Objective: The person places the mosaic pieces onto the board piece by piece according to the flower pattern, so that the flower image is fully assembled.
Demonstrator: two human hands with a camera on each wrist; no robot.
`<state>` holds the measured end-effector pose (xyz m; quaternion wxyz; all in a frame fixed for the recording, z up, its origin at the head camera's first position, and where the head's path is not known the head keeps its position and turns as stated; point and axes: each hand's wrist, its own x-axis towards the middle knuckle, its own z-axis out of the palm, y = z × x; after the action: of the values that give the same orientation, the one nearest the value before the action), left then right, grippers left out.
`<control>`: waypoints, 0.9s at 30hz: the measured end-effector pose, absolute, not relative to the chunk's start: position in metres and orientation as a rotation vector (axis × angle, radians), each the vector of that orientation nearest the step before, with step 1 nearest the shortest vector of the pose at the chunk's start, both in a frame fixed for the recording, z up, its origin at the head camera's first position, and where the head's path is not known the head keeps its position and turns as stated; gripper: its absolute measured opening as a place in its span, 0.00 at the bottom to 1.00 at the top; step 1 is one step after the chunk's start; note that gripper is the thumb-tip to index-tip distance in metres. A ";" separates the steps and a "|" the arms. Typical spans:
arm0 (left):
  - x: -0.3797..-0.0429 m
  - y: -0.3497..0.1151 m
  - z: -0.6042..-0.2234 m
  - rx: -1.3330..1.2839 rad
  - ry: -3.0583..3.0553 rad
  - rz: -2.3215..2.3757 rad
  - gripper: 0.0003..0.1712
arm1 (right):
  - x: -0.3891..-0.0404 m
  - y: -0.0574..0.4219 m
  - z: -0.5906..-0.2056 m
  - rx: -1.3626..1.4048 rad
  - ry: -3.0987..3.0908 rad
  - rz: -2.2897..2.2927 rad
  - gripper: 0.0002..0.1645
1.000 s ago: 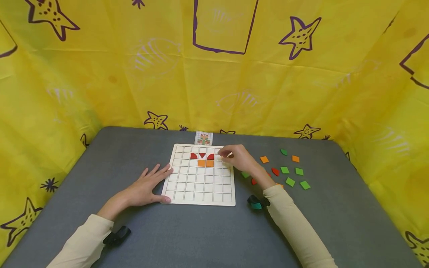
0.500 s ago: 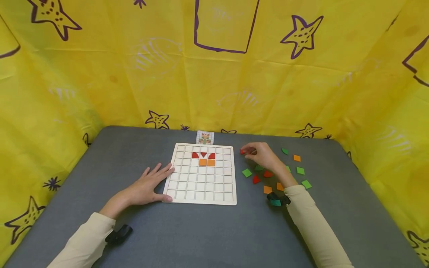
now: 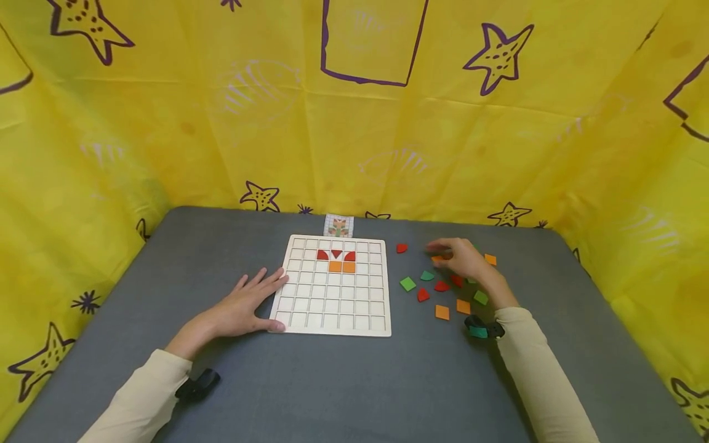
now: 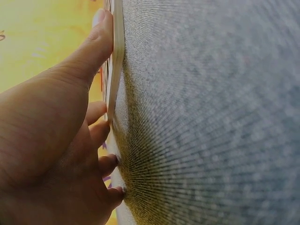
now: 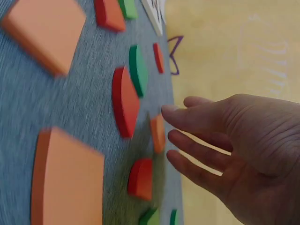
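Observation:
A pale gridded board [image 3: 332, 307] lies on the table, with red pieces [image 3: 349, 256] and two orange squares [image 3: 335, 266] in its cells. My left hand [image 3: 238, 311] rests spread at its left edge; in the left wrist view the thumb [image 4: 96, 44] lies against the board's rim [image 4: 116, 61]. Over the loose tiles at the right hovers my right hand [image 3: 468, 261], fingers loosely bent and holding nothing. Its fingertips are near an orange square [image 3: 437, 259], also visible in the right wrist view beside the hand [image 5: 225, 140]. A red rounded piece [image 3: 401, 248] lies alone right of the board.
Several loose tiles surround the right hand, among them a green square [image 3: 408, 283], a dark green leaf-shaped piece [image 3: 427, 275] and orange squares [image 3: 442, 312]. Behind the board lies a patterned card [image 3: 338, 226]. A yellow curtain [image 3: 354, 135] encloses the grey table [image 3: 310, 387].
From the board's right side my right hand has moved right, letting go of the red rounded piece on the table and passing on over the loose tiles. The left hand stays put.

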<state>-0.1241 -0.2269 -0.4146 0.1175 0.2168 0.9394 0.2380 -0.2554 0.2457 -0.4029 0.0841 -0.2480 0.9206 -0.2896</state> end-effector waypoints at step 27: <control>-0.125 -0.228 -0.415 0.645 2.739 0.679 0.60 | -0.252 0.256 -0.406 -0.697 2.869 -0.972 0.17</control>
<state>-0.1246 -0.2276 -0.4151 0.1231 0.2210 0.9390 0.2328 -0.2523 0.2561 -0.4061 0.0165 -0.2241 0.9229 -0.3127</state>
